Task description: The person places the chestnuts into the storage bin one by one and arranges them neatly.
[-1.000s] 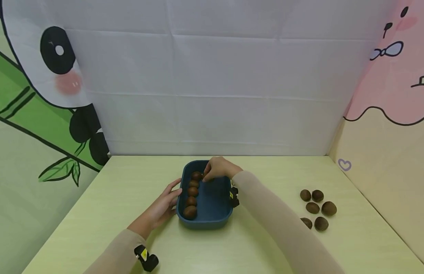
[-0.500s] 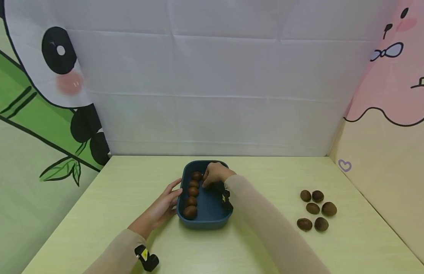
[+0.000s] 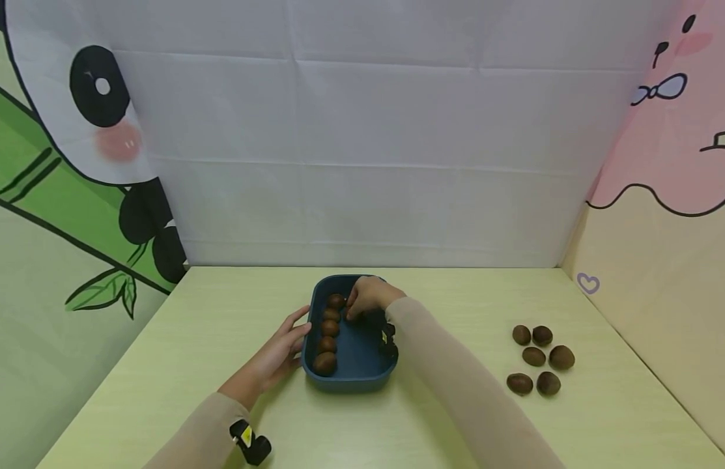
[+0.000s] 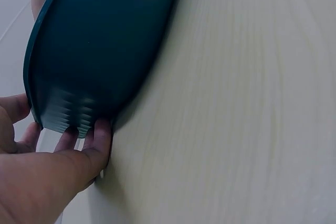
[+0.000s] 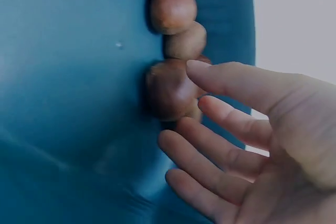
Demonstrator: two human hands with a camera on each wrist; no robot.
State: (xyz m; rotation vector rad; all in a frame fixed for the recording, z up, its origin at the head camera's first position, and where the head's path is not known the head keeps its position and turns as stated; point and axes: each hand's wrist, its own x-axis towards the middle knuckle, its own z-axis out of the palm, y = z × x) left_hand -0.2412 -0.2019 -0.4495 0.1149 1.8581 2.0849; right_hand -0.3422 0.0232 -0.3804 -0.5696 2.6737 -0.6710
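Observation:
A blue rectangular box [image 3: 356, 381] stands on the table with a column of several brown chestnuts [image 3: 329, 327] along its left wall. My left hand [image 3: 277, 355] rests against the box's left side, fingertips on the outer wall; in the left wrist view the box [image 4: 100, 45] hides its contents. Inside the far end reaches my right hand [image 3: 370, 298]. In the right wrist view its fingers are spread, with the thumb [image 5: 236, 77] tip overlapping a shiny chestnut [image 5: 169, 90] beside the column. Other fingertips lie right at that chestnut's near edge.
On the table's right side lies a loose group of several dark brown chestnuts [image 3: 534, 356]. A white cloth backdrop [image 3: 374, 150] rises behind the pale wood table [image 3: 444, 404], with printed cartoon panels at left and right.
My right hand has come down from the far rim into the box and now stays beside the column's far end. The left hand and the box have kept their place.

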